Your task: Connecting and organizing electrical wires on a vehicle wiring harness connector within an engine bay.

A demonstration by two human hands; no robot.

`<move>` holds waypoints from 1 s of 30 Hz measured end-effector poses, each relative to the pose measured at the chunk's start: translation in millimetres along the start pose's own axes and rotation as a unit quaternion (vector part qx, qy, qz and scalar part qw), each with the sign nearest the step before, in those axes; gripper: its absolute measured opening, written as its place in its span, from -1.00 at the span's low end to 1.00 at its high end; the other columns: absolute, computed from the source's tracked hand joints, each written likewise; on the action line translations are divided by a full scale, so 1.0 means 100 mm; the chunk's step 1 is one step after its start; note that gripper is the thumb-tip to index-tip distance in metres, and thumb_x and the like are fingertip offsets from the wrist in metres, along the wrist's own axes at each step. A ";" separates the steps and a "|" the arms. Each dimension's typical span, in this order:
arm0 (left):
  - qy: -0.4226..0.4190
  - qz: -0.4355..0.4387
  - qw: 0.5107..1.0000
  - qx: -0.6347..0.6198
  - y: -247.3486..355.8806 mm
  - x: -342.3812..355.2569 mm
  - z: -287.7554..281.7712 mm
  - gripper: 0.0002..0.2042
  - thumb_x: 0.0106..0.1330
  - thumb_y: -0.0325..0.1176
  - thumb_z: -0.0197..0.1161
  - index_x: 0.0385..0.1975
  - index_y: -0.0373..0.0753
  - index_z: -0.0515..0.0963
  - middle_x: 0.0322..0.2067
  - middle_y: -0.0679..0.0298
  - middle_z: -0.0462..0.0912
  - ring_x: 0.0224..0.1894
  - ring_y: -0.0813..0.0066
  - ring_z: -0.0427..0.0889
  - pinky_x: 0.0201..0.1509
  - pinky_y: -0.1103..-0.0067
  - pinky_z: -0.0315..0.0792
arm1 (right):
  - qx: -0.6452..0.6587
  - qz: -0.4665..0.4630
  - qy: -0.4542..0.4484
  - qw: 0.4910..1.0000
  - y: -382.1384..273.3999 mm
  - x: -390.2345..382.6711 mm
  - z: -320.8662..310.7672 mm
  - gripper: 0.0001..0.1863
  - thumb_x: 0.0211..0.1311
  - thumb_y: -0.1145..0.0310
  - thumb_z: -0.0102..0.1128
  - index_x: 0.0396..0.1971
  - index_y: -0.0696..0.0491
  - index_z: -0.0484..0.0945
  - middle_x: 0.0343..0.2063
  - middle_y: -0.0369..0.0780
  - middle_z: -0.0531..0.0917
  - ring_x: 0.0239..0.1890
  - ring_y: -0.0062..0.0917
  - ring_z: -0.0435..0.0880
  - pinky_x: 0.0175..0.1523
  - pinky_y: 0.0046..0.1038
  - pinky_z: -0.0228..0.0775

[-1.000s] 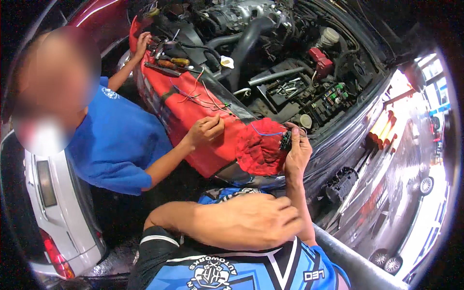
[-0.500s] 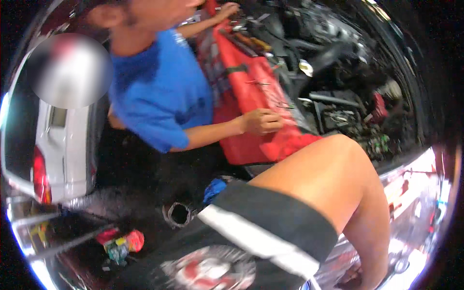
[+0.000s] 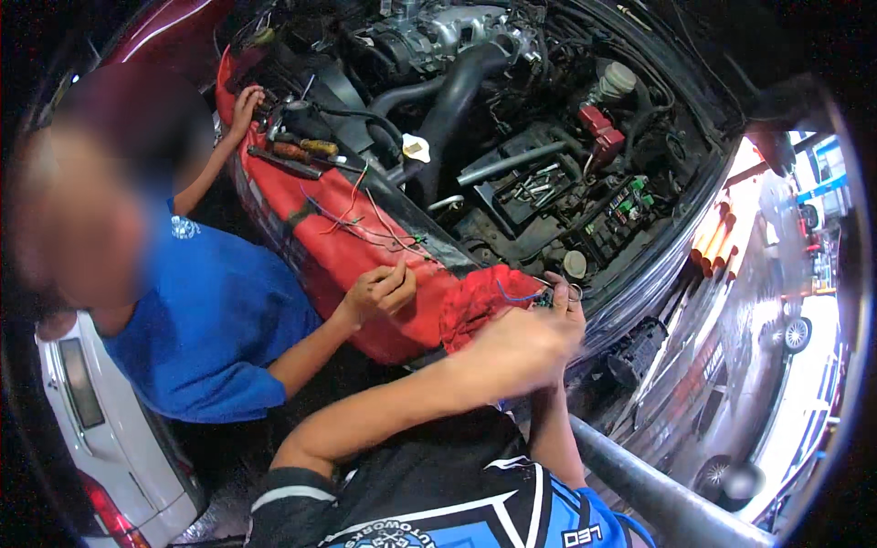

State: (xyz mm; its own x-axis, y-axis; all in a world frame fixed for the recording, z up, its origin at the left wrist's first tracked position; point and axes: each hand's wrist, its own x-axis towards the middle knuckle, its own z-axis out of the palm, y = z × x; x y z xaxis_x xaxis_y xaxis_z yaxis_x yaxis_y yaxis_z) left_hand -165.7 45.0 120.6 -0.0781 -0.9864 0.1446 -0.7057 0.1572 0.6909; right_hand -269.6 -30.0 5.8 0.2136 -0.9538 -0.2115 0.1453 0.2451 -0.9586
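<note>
My left hand [image 3: 528, 342] is smeared by motion, and its fingers cannot be made out. Against it, my right hand [image 3: 570, 315] has its thumb and fingers closed on a small dark part with thin wires [image 3: 519, 298], one of them blue. Both hands are just beside a crumpled red cloth [image 3: 475, 300] at the front edge of the engine bay. More loose thin wires [image 3: 352, 222] lie on the red cover [image 3: 333, 260] to the left.
A co-worker in a blue shirt [image 3: 206, 315] leans in at left, one hand [image 3: 379, 290] over the cover, the other by several hand tools [image 3: 294, 151]. Beyond lies the open engine bay with a black hose [image 3: 461, 87] and a battery tray [image 3: 530, 187]. A metal pipe [image 3: 658, 479] is at lower right.
The view has swung, showing more of the engine bay. My bent arm, earlier across the right foreground, has straightened toward the red cloth, and my hands are now together there.
</note>
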 end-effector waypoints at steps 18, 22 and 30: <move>0.329 -0.185 0.893 -0.245 -1.15 -0.93 -0.51 -0.71 0.42 -0.34 0.40 0.04 -0.34 0.67 -0.21 0.22 0.75 -0.34 0.57 0.69 -0.32 0.62 0.54 | -0.198 -0.236 -0.128 0.943 -0.20 -0.37 1.44 -0.82 0.51 0.47 0.19 -0.05 0.21 0.70 -0.13 -0.13 0.73 -0.07 -0.43 0.71 0.08 -0.41 0.53; 0.399 -0.222 0.824 -0.334 -1.36 -1.18 -0.83 -0.75 0.53 -0.41 0.27 0.12 -0.34 0.62 -0.15 0.33 0.65 -0.28 0.69 0.65 -0.26 0.68 0.59 | -0.244 -0.232 -0.141 0.931 -0.17 -0.16 1.59 -0.80 0.53 0.44 0.13 -0.08 0.22 0.67 -0.09 -0.03 0.71 -0.04 -0.19 0.71 0.09 -0.31 0.55; 0.454 -0.313 0.751 -0.362 -1.89 -1.67 -1.06 -0.69 0.59 -0.21 0.21 0.12 -0.31 0.61 -0.37 0.34 0.68 -0.45 0.62 0.65 -0.33 0.62 0.61 | -0.423 -0.343 -0.208 0.812 -0.02 0.42 2.09 -0.78 0.43 0.25 0.25 -0.28 0.11 0.62 -0.37 -0.06 0.70 -0.27 -0.09 0.71 -0.17 -0.12 0.56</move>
State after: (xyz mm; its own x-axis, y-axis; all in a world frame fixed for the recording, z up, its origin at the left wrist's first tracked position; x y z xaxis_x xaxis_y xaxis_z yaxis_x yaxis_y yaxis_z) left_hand 55.7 185.3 41.2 0.8547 -0.4897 -0.1722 0.1896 -0.0142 0.9817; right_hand -58.9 -34.2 38.6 0.6969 -0.6304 0.3419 -0.3100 -0.6947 -0.6491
